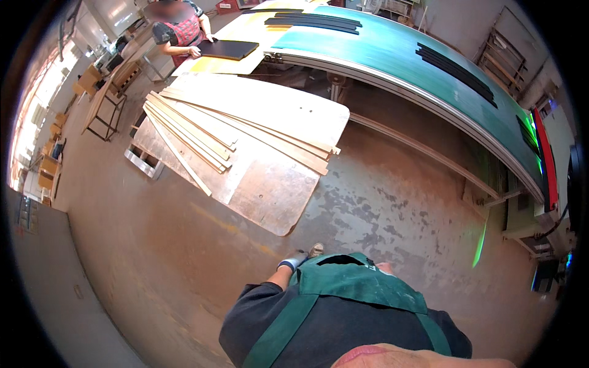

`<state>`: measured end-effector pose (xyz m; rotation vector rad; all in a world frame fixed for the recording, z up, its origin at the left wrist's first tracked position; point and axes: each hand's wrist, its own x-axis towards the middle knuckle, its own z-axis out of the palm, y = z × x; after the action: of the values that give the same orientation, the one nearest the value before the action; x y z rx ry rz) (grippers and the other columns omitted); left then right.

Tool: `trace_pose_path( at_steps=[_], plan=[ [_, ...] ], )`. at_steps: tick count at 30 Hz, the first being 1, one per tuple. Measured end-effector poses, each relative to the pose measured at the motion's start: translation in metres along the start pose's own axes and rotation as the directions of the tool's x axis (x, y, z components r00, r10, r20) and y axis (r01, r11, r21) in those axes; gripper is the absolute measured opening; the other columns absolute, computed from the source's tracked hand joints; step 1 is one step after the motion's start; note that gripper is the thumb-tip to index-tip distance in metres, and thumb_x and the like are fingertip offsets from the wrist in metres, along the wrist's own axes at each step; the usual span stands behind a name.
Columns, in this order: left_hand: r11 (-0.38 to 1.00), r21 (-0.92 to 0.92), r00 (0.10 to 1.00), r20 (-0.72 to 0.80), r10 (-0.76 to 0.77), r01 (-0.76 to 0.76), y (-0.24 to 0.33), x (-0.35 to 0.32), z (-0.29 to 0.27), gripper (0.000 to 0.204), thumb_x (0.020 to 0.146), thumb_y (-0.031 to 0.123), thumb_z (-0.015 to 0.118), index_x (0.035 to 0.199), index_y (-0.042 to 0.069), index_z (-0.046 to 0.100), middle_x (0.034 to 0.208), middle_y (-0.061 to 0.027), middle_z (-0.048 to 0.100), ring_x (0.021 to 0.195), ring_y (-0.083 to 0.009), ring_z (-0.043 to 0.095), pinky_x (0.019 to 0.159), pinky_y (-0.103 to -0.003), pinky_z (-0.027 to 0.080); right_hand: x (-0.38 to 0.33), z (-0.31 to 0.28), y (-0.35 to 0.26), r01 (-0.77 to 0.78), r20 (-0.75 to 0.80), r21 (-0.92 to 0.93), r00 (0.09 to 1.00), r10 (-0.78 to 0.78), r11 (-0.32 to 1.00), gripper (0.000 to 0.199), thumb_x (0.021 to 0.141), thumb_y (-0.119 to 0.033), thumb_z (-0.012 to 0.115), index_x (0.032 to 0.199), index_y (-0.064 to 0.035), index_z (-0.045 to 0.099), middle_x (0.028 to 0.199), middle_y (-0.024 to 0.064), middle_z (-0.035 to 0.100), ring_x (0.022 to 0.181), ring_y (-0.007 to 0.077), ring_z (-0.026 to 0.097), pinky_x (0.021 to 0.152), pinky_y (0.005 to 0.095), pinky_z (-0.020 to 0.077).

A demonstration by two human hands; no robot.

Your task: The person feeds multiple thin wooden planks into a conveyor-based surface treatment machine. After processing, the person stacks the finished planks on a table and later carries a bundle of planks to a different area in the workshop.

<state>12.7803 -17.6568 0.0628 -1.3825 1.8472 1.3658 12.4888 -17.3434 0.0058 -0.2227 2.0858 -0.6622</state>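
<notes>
My left hand [293, 260], in a white and grey work glove, hangs low at my left side against the green apron [362, 282]. Its fingers are too small and partly hidden to read. Just past the apron's right edge a small patch of my right hand [384, 268] shows; the rest is behind the apron. Neither hand touches the worn wooden table [270, 190] ahead of me. Fanned across that table lie several long light-wood strips [190, 135], with more strips [264, 135] along its far right side.
A long teal conveyor [380, 46] carries groups of dark strips [454, 73] toward a machine with a red edge [546, 159] at right. At far left, a co-worker [181, 34] handles a dark panel [228, 49]. A grey cabinet [61, 276] stands at left.
</notes>
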Motion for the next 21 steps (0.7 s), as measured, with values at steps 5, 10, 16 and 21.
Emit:
trace_pose_path(
  at_steps=[5, 10, 16, 21],
  plan=[
    [1.000, -0.022, 0.998, 0.059, -0.006, 0.007, -0.002, 0.019, 0.006, 0.056, 0.090, 0.044, 0.046, 0.124, 0.004, 0.062, 0.132, -0.0222, 0.058, 0.124, -0.0373, 0.054, 0.104, -0.043, 0.040, 0.006, 0.008, 0.020, 0.004, -0.034, -0.065, 0.999, -0.006, 0.998, 0.033, 0.079, -0.027, 0.073, 0.096, 0.0014, 0.073, 0.087, 0.0154, 0.074, 0.078, 0.0196, 0.070, 0.072, 0.0353, 0.0536],
    [0.961, 0.183, 0.968, 0.178, 0.175, -0.207, -0.025, 0.058, 0.019, 0.054, 0.093, 0.042, 0.042, 0.126, 0.003, 0.060, 0.133, -0.0212, 0.058, 0.124, -0.0351, 0.054, 0.103, -0.042, 0.040, 0.023, 0.010, 0.034, 0.282, 0.093, -0.218, 0.959, -0.268, 0.934, 0.028, 0.084, -0.030, 0.063, 0.084, -0.0042, 0.074, 0.076, 0.0163, 0.070, 0.071, 0.0289, 0.068, 0.066, 0.0406, 0.0532],
    [0.981, 0.123, 0.973, 0.194, 0.125, -0.151, 0.002, 0.046, 0.020, 0.054, 0.093, 0.042, 0.042, 0.126, 0.003, 0.060, 0.133, -0.0210, 0.058, 0.124, -0.0347, 0.054, 0.103, -0.042, 0.040, 0.012, 0.004, 0.016, -0.097, -0.005, -0.014, 0.995, 0.097, 0.995, 0.034, 0.081, -0.032, 0.067, 0.075, 0.0011, 0.068, 0.065, 0.0155, 0.064, 0.059, 0.0257, 0.064, 0.059, 0.0404, 0.0520],
    [0.982, 0.140, 0.981, 0.166, 0.102, -0.126, -0.002, 0.051, 0.008, 0.054, 0.093, 0.042, 0.042, 0.126, 0.003, 0.060, 0.133, -0.0209, 0.058, 0.124, -0.0345, 0.054, 0.102, -0.042, 0.040, -0.006, 0.004, -0.023, -0.207, 0.033, -0.030, 0.978, 0.208, 0.978, 0.057, 0.090, -0.048, 0.065, 0.060, 0.0006, 0.061, 0.057, 0.0135, 0.059, 0.052, 0.0264, 0.061, 0.059, 0.0411, 0.0521]
  ],
)
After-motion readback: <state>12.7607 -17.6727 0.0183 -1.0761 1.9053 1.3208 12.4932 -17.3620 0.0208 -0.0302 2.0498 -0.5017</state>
